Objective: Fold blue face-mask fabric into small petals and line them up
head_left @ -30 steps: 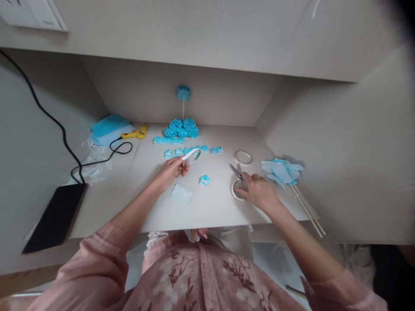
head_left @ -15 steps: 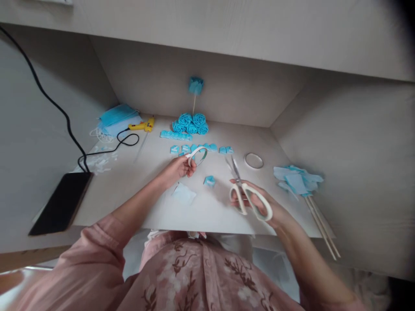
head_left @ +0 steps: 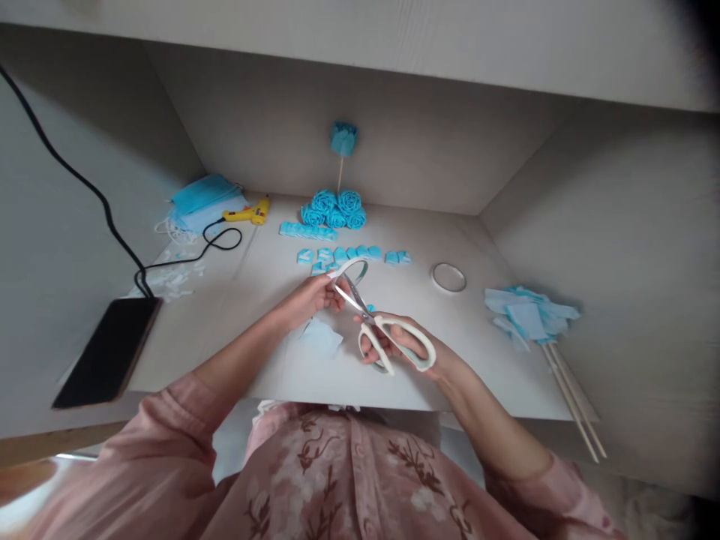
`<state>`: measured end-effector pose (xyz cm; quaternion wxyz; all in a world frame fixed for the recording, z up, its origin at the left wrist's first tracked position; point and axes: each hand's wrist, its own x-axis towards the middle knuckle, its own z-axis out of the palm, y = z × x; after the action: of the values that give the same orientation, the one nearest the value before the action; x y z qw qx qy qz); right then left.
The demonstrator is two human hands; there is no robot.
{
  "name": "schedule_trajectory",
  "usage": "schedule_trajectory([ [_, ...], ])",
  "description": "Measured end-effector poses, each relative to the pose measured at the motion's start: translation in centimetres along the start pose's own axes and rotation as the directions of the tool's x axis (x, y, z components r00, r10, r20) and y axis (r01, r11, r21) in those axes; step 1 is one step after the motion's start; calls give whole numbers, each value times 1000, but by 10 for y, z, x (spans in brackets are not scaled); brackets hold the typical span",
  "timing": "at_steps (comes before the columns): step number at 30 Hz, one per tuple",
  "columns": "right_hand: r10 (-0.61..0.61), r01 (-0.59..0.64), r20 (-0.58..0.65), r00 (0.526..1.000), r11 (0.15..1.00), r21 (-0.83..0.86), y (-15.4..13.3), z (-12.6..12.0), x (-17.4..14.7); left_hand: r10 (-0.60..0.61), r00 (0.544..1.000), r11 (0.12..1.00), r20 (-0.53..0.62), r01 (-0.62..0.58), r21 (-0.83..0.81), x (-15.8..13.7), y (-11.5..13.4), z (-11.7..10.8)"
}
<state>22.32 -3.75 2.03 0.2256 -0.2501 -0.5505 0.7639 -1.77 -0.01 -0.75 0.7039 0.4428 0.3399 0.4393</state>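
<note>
My left hand (head_left: 318, 298) pinches a narrow white roll of tape (head_left: 358, 262), held on edge above the desk. In my right hand (head_left: 406, 339) is a pair of scissors (head_left: 353, 296) with cream handles, fingers through the loops. The parted blades point up-left and reach the tape beside my left fingertips; whether they touch it I cannot tell. A folded blue piece (head_left: 370, 307) lies mostly hidden behind the scissors. Below my left hand rests a pale fabric scrap (head_left: 320, 337). Rows of folded blue pieces (head_left: 360, 253) lie beyond.
Blue fabric roses (head_left: 336, 210) sit at the back, with one rose on a stick (head_left: 343, 139). Face masks (head_left: 208, 196), a yellow glue gun (head_left: 247, 213) and a phone (head_left: 106, 352) are left. Rightward lie a ring-shaped roll (head_left: 448, 277), blue scraps (head_left: 529, 315) and sticks (head_left: 571, 397).
My right hand has brought the scissors leftward, so the blades now meet the tape roll in view. My left hand stays nearly in place. The camera view has shifted slightly.
</note>
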Motion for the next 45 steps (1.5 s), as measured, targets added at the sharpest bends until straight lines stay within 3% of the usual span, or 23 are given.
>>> schedule_trajectory([
  [11, -10, 9, 13, 1000, 997, 79, 2, 1, 13, -16, 996, 999, 88, 13, 34, -6, 8, 15],
  [23, 20, -14, -22, 1000, 967, 255, 4, 5, 23, 24, 998, 998, 65, -27, 49, -11, 6, 17],
  [34, 22, -15, -23, 999, 960, 281, -4, 14, 18, 55, 967, 998, 247, -63, 24, -15, 14, 14],
  [41, 30, -16, -46, 998, 959, 282, -8, 14, 18, 132, 991, 945, 13, -130, 301, -15, 7, 10],
  [45, 39, -24, -48, 998, 959, 282, -8, 17, 19, 171, 983, 906, -61, -133, 401, -15, 11, 13],
])
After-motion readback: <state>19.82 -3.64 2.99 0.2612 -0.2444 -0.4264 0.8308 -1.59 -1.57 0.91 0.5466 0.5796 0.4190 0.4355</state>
